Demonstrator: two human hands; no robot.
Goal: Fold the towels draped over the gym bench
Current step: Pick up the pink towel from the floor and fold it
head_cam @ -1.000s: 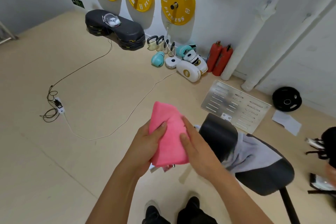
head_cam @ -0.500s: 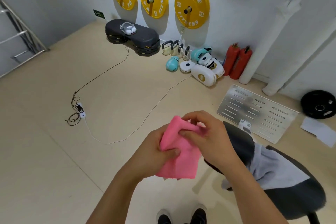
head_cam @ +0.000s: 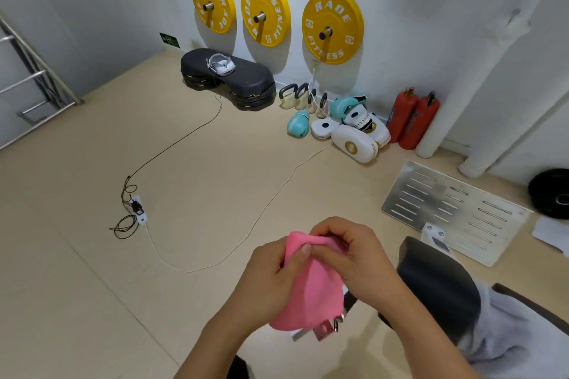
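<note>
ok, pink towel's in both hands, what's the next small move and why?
Probably fold the top edge down. Both hands, left hand and right hand, pinch the pink towel at its top, its lower part hanging loose. The grey towel on the bench waits.

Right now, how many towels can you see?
2: a pink towel held in both hands, and a grey towel draped over the black gym bench at right. More may lie out of view.
</note>
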